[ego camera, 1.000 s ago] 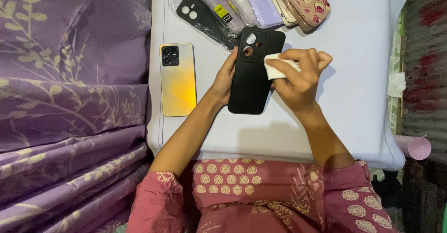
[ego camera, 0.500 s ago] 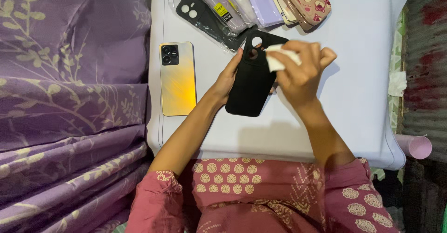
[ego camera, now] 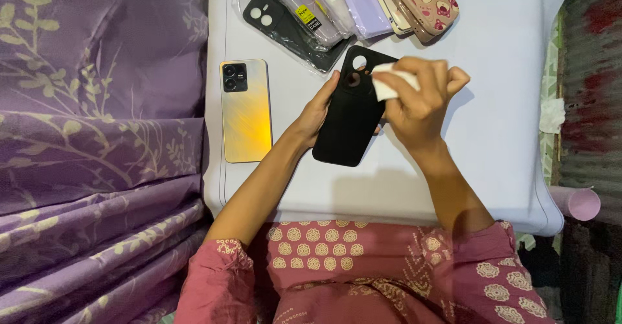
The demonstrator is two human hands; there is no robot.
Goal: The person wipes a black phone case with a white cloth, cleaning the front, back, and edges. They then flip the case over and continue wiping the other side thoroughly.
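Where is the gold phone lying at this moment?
The gold phone lies face down on the white pad, left of the black case held in the left hand.

I sat at the near edge of the pillow (ego camera: 492, 142). My left hand (ego camera: 315, 111) held the phone case (ego camera: 346, 120) from its left side, tilted, above the pillow's middle. My right hand (ego camera: 418, 100) pressed a wipe (ego camera: 387, 84) against the case's upper right, beside the camera cut-out. A phone (ego camera: 245, 111) lay face down on the pillow, left of the case. A fan of packaged cases (ego camera: 350, 10) lay beyond it, at the far edge. Bedsheet (ego camera: 97, 136) lay left of the pillow.
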